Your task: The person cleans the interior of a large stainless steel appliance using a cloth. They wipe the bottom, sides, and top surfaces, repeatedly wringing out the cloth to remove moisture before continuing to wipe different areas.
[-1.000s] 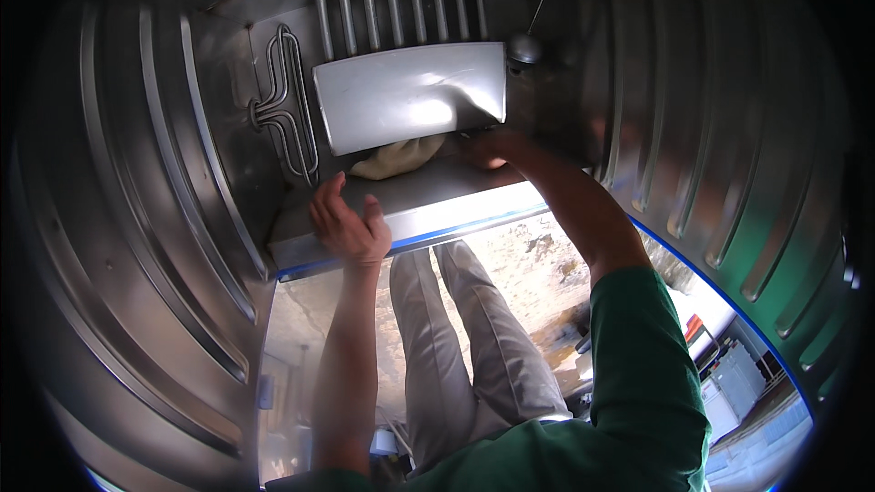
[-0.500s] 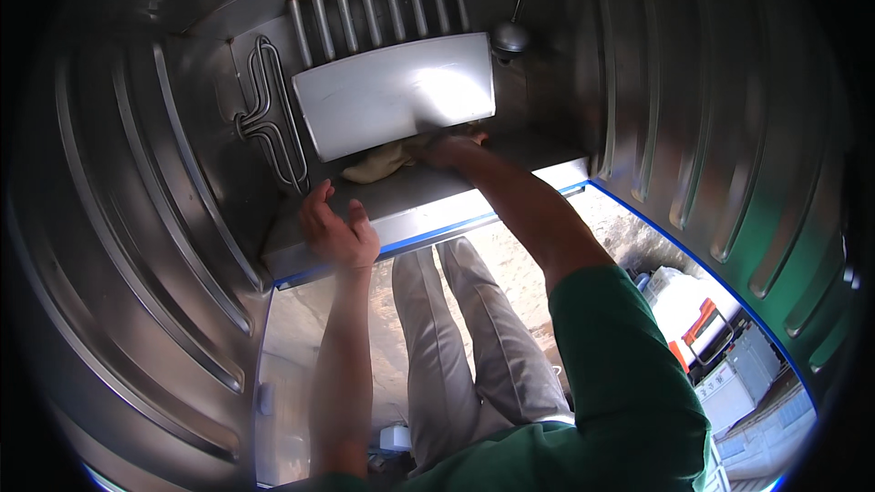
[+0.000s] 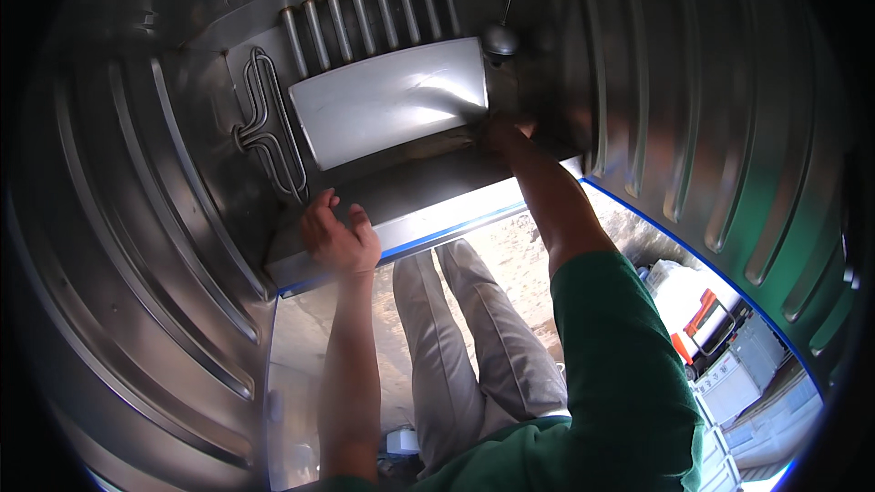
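Observation:
My left hand (image 3: 342, 235) hovers at the front edge of a metal box interior, fingers loosely bent and apart, with nothing in it. My right hand (image 3: 506, 132) reaches deep inside, beside the lower right corner of a shiny rectangular metal panel (image 3: 383, 105). Shadow and blur hide most of its fingers, so what they hold cannot be made out. No cloth shows clearly now. Left of the panel, a bent tubular heating element (image 3: 264, 128) is mounted on the inner wall.
Several metal tubes (image 3: 360, 18) stand in a row behind the panel. A round metal float (image 3: 499, 40) hangs from a thin rod at the right. Ribbed steel walls (image 3: 674, 100) rise on both sides. A blue-trimmed front lip (image 3: 447, 214) crosses before me; grey crates (image 3: 729, 383) stand outside, lower right.
My right hand has moved right along the panel's lower edge. The pale cloth beneath it has gone from sight. My left hand stays almost in place.

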Action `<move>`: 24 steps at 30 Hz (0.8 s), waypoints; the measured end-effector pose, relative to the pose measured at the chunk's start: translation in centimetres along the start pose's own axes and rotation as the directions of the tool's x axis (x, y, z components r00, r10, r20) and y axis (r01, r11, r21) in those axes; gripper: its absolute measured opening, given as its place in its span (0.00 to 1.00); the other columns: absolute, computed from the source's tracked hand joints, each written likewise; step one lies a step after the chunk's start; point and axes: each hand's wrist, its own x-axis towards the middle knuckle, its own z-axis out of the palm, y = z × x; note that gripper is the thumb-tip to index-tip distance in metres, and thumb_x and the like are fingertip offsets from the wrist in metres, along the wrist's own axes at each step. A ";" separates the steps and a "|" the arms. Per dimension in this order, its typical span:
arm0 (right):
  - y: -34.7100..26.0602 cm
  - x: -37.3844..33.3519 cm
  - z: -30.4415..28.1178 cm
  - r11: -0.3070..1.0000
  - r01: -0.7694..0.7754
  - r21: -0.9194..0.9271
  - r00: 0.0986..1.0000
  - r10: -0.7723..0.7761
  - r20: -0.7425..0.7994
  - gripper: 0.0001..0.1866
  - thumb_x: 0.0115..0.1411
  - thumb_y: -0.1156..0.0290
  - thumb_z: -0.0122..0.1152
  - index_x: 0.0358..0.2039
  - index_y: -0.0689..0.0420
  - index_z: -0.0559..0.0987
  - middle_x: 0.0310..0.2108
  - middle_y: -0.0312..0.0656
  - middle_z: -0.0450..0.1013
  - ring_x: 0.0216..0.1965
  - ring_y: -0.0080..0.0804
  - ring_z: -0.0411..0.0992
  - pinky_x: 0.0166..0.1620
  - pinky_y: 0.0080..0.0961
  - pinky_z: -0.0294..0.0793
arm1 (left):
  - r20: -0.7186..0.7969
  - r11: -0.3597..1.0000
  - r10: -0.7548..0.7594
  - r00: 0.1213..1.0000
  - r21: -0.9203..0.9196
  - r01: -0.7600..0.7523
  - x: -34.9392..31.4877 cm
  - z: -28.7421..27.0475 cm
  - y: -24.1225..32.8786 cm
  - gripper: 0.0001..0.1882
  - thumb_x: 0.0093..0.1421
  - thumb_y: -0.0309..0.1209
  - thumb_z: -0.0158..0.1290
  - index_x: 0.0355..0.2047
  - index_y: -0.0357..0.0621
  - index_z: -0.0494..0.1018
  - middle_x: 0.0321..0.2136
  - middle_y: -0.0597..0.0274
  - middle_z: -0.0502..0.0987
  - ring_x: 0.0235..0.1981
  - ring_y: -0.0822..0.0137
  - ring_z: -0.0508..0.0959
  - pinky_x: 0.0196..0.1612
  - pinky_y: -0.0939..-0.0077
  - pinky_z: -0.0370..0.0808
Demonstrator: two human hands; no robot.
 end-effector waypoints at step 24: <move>11.3 -12.8 14.3 0.669 0.387 0.635 0.563 0.374 -0.737 0.39 0.62 0.47 0.68 0.57 0.70 0.71 0.56 0.71 0.61 0.58 0.70 0.61 0.64 0.57 0.60 | 0.019 0.999 -0.013 1.000 -0.048 0.014 -0.4 0.3 -0.2 0.14 0.61 0.31 0.54 0.46 0.40 0.76 0.37 0.54 0.78 0.41 0.51 0.79 0.46 0.57 0.74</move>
